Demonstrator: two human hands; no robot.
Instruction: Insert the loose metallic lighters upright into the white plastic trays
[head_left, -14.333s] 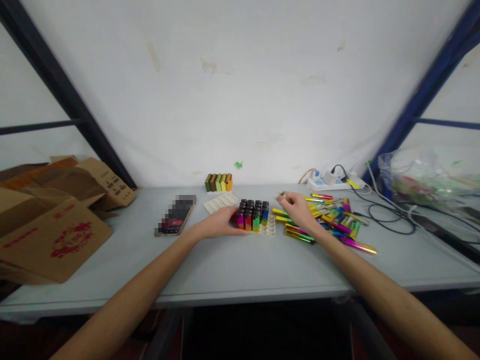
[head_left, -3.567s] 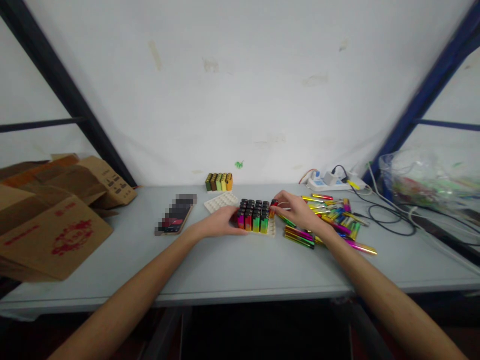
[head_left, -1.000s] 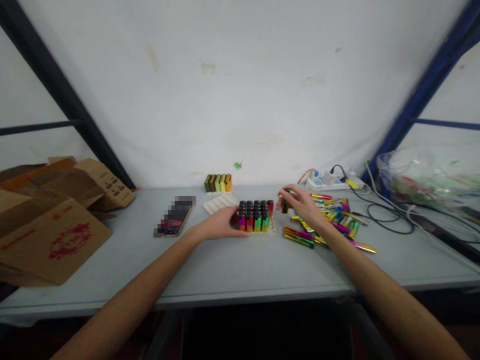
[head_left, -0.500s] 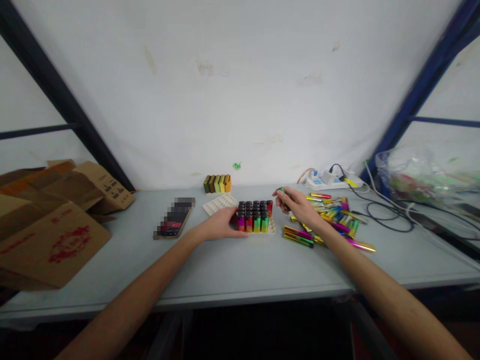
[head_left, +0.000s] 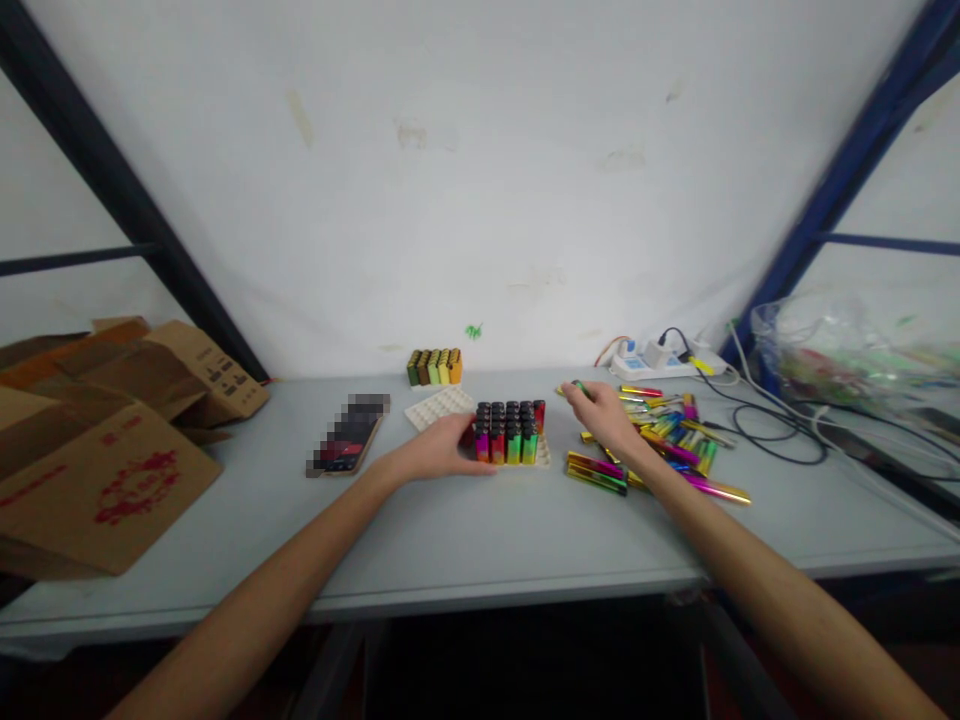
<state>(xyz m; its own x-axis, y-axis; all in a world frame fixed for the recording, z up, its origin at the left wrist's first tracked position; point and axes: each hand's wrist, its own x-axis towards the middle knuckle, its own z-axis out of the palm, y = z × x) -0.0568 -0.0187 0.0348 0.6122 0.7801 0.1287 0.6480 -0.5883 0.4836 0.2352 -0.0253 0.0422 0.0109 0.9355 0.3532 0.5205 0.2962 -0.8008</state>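
Upright lighters [head_left: 514, 430] with black tops and bright pink, red and green bodies stand in rows in a white holed tray [head_left: 544, 455]. My left hand [head_left: 442, 447] wraps round the left side of the rows, thumb in front and fingers behind. To the right of the tray, my right hand [head_left: 600, 412] is closed on a lighter [head_left: 580, 386] with a green part showing; my fingers cover most of it. By my right wrist lies a loose heap of shiny coloured lighters [head_left: 679, 430].
Behind the left hand lies a second white holed tray [head_left: 439, 405]. Yellow and green lighters [head_left: 435, 367] stand by the wall. A phone [head_left: 351, 435] and cardboard boxes [head_left: 150, 490] are at left. At right are a power strip [head_left: 660, 360], cables [head_left: 780, 455] and plastic bags [head_left: 825, 340].
My right hand has shifted slightly to the right, away from the rows, and turned with the lighter in it. My left hand stays at the rows.
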